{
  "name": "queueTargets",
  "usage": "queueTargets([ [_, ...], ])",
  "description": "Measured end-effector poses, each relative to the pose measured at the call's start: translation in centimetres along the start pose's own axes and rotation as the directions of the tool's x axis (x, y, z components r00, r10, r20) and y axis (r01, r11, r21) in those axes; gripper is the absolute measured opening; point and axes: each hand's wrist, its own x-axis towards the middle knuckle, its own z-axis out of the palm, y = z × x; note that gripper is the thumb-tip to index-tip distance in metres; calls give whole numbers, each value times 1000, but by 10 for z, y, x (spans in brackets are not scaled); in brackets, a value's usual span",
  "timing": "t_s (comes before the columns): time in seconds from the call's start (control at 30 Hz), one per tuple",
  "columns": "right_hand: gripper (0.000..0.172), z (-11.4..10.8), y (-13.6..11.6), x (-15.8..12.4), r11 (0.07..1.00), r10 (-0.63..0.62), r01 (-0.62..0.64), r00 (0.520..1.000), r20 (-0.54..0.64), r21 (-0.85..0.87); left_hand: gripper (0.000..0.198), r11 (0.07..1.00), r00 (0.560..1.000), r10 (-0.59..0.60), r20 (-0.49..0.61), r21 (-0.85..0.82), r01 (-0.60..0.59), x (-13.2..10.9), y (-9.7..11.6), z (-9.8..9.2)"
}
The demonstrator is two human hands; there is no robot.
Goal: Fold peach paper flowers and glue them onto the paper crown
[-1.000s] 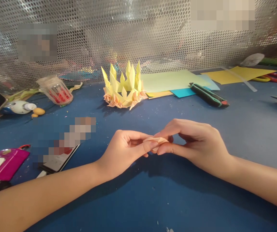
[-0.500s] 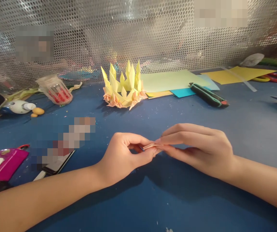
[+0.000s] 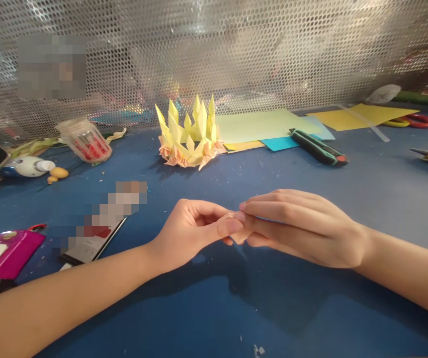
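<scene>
A small folded piece of peach paper (image 3: 240, 235) is held above the blue table, between my two hands. My left hand (image 3: 195, 223) pinches it with the thumb on the near face. From the other side my right hand (image 3: 303, 223) closes on it, its fingers lying together and covering part of the paper. Beyond my hands stands a ring of folded paper (image 3: 189, 139) with pale yellow pointed petals and peach folds round its base.
At the back lie pale green sheets (image 3: 258, 124), a yellow sheet (image 3: 363, 117), a dark utility knife (image 3: 318, 147) and red-handled scissors (image 3: 420, 121). Leftward are a jar (image 3: 85, 141) with red bits, a phone (image 3: 87, 246) and a magenta device (image 3: 16, 253). A perforated metal screen (image 3: 214, 54) stands behind.
The paper has turned from nearly edge-on to show more of its face. My left thumb has moved up onto it, and my right hand has rolled so its back shows more.
</scene>
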Motion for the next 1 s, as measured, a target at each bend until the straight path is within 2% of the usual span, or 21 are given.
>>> queueTargets([
  [0.13, 12, 7, 3, 2, 975, 157, -143, 985, -71, 168, 14, 991, 996, 56, -65, 124, -48, -2, -3, 3],
  [0.3, 6, 13, 3, 3, 846, 415, -379, 910, -16, 375, 22, 948, 966, 212, -147, 272, -167, -6, -3, 7],
  [0.37, 2, 14, 0, 3, 789, 463, -421, 886, 15, 447, 24, 907, 951, 280, -133, 362, -216, -7, -3, 8],
  [0.5, 9, 14, -5, 3, 686, 516, -446, 855, 48, 576, 21, 830, 926, 370, -78, 476, -291, -9, -4, 7],
  [0.63, 12, 14, -6, 3, 619, 542, -464, 836, 84, 634, 18, 812, 928, 368, -58, 507, -290, -10, -6, 8],
  [0.77, 7, 14, -7, 4, 541, 610, -537, 781, 138, 647, 17, 792, 936, 347, -57, 553, -260, -9, -5, 9],
  [0.87, 6, 12, -7, 5, 581, 611, -554, 781, 130, 596, 16, 827, 950, 303, -78, 516, -221, -9, -3, 9],
  [1.0, 6, 9, -6, 6, 772, 533, -496, 846, 19, 397, 9, 923, 973, 204, -108, 353, -154, -9, -2, 9],
])
